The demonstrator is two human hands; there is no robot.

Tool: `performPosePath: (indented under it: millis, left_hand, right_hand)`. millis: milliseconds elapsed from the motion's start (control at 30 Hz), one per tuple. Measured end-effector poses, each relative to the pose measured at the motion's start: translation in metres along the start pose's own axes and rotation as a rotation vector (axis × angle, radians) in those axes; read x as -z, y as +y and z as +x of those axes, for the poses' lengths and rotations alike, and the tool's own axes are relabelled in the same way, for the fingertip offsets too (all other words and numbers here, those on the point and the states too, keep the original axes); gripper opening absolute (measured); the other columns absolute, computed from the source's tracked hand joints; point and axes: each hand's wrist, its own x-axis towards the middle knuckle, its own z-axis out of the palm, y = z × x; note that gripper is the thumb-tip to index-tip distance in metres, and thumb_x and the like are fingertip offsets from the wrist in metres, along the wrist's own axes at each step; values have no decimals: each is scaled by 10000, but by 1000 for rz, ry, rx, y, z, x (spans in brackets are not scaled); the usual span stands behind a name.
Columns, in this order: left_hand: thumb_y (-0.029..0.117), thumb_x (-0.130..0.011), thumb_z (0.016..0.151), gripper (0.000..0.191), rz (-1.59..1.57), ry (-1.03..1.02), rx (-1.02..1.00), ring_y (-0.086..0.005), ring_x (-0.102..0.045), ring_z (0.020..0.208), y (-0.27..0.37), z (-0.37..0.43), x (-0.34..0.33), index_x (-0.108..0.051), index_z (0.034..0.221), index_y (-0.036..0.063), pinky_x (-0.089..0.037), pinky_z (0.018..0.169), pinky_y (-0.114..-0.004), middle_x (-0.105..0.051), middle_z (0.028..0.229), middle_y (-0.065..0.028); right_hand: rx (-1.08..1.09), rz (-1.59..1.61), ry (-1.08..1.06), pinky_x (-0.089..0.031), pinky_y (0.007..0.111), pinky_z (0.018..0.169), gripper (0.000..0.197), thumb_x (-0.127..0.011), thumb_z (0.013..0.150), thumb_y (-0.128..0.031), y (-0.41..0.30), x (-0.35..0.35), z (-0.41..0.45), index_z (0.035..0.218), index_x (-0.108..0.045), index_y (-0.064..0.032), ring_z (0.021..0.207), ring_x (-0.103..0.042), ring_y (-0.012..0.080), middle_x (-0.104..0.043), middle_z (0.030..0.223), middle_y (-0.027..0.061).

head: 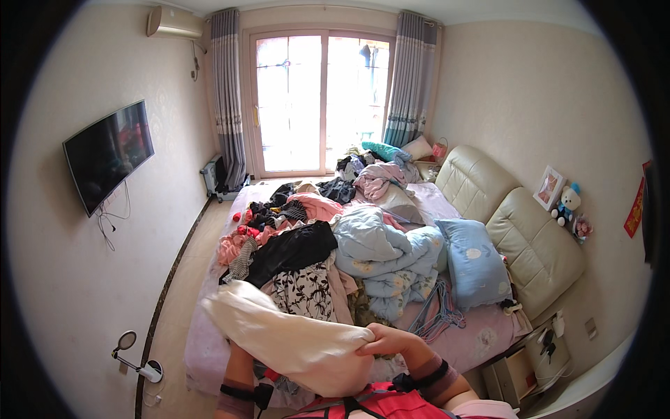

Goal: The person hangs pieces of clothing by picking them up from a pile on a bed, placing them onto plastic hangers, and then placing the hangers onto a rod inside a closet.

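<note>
A cream-coloured cloth garment [298, 345] hangs in front of me, spread above the near edge of the bed. My right hand [384, 340] pinches its right edge between thumb and fingers. The cloth covers my left hand; only that forearm shows below it, so its grip is hidden. Just beyond the cloth lie a white garment with a dark leaf print [303, 293] and black trousers or a similar black garment [293, 254]. To their right is a crumpled light-blue floral quilt [387, 251], with a bundle of blue and pink hangers [437, 314] near my right hand.
Mixed clothes [272, 214] are heaped on the far left of the bed [201, 356]. A blue pillow [473, 262] leans by the padded headboard [539, 251]. An open-drawered nightstand [510, 377] stands at the near right. A wall-mounted television [110, 157] is on the left.
</note>
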Motion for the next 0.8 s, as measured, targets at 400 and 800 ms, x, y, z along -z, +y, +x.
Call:
performPosePath:
  millis: [400, 800]
  left_hand:
    - [144, -656, 802, 318, -90, -401, -589, -300, -548, 1115, 74, -25, -95, -616, 1110, 73, -431, 943, -404, -612, 1120, -136]
    - [326, -650, 865, 751, -281, -289, -153, -247, -472, 1189, 58, -13, -65, -285, 1453, 34, -453, 894, -335, -251, 1486, -169]
  right_hand:
    - [442, -231, 293, -419, 319, 978, 745, -731, 764, -41, 3, -32, 59, 1413, -367, -58, 1221, -453, 179, -484, 1341, 108]
    - [329, 104, 338, -459, 230, 798, 272, -626, 843, -3, -2, 3, 21, 1115, -632, -13, 879, -521, 40, -618, 969, -41]
